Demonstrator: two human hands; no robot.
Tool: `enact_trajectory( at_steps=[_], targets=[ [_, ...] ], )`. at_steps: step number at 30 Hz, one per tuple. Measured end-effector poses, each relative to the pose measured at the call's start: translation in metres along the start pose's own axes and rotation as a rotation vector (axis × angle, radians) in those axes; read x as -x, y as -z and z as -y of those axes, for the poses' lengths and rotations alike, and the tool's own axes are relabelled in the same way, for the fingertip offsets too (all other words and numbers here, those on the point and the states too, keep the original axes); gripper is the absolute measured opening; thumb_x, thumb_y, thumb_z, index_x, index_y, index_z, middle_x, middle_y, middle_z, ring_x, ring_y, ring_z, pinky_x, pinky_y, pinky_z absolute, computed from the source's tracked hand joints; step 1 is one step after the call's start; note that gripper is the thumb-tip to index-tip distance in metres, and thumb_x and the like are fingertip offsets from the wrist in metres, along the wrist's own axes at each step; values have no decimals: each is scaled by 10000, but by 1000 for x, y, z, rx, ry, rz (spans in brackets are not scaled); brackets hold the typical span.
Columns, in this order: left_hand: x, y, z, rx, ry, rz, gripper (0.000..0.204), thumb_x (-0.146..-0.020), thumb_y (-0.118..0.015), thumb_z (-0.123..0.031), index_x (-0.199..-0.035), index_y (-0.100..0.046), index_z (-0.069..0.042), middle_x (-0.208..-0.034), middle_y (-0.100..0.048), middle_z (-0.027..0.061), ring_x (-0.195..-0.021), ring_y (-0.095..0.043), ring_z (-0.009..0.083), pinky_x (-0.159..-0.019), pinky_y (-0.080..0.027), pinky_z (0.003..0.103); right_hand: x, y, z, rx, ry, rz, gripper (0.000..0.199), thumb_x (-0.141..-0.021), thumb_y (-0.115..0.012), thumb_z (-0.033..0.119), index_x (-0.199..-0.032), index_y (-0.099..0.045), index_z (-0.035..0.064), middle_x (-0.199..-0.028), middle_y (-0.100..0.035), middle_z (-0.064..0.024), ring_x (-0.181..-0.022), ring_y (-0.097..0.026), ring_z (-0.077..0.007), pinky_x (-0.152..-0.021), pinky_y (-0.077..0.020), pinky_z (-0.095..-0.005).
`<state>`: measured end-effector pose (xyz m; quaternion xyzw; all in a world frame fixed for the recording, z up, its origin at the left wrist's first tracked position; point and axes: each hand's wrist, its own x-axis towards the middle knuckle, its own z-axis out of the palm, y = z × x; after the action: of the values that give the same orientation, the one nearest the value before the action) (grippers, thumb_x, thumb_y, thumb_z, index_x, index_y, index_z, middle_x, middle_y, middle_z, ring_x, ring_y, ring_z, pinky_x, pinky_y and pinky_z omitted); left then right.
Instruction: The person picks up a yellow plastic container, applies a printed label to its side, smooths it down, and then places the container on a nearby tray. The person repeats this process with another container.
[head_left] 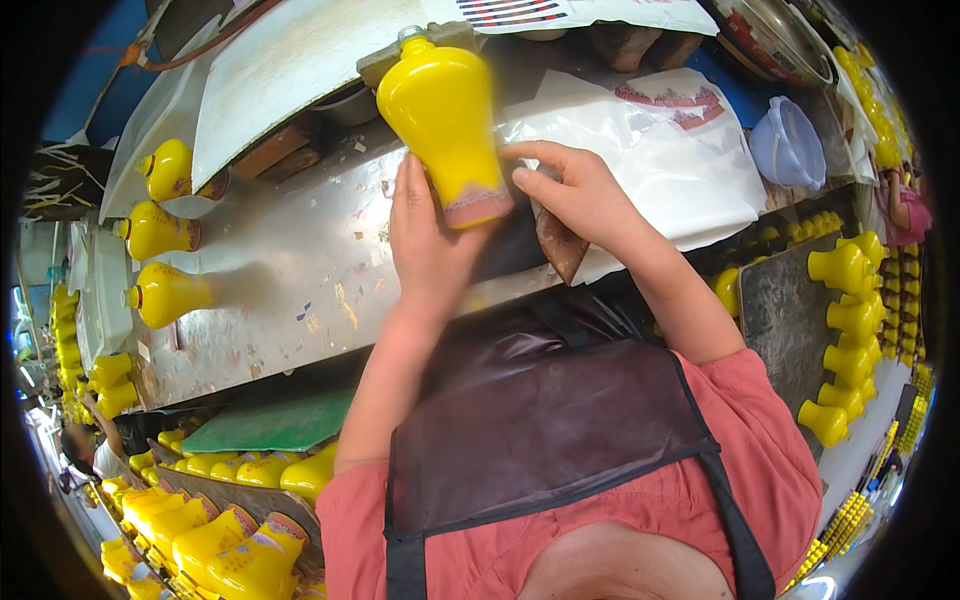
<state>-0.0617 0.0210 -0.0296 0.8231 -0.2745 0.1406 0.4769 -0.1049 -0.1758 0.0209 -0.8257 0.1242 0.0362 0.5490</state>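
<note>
Gripping a glossy yellow vase [443, 120] by its unglazed base, both hands [430, 235] [575, 190] held it over the metal desk [290, 250], upper centre.

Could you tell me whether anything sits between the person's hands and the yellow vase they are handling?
Nothing visible does. The left hand lies flat against the yellow vase near its base, and the right hand has its fingertips at the base from the other side.
</note>
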Motion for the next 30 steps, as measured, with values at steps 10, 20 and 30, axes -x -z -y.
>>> enact_trajectory(
  at_steps=[10,20,30],
  targets=[
    [5,15,10,131,70,173,956,-844,-810,-184,-1616,-273,-14,-1534,-431,192,-1267,-569,287,-1079,-461,392,9,1,-1,-150,4,179,561,-975,-576,218,-1509,-515,57,-975,-741,-118,-835,-671,-127,-804,-558,-302],
    [6,0,20,464,295,147,698,-1015,-454,-230,-1625,-228,23,-1576,-360,202,-1392,-431,317,-1179,-337,402,9,-16,17,261,77,92,558,-947,-640,467,-1330,-640,62,-1035,-735,-235,-959,-706,-406,-852,-539,-444],
    [7,-4,21,406,224,119,693,-1026,-455,-196,-1638,-200,5,-1605,-318,207,-1469,-359,341,-1217,-288,412,11,-27,25,297,40,2,498,-945,-632,470,-1205,-694,49,-923,-737,-193,-863,-713,-376,-779,-543,-441]
  ],
)
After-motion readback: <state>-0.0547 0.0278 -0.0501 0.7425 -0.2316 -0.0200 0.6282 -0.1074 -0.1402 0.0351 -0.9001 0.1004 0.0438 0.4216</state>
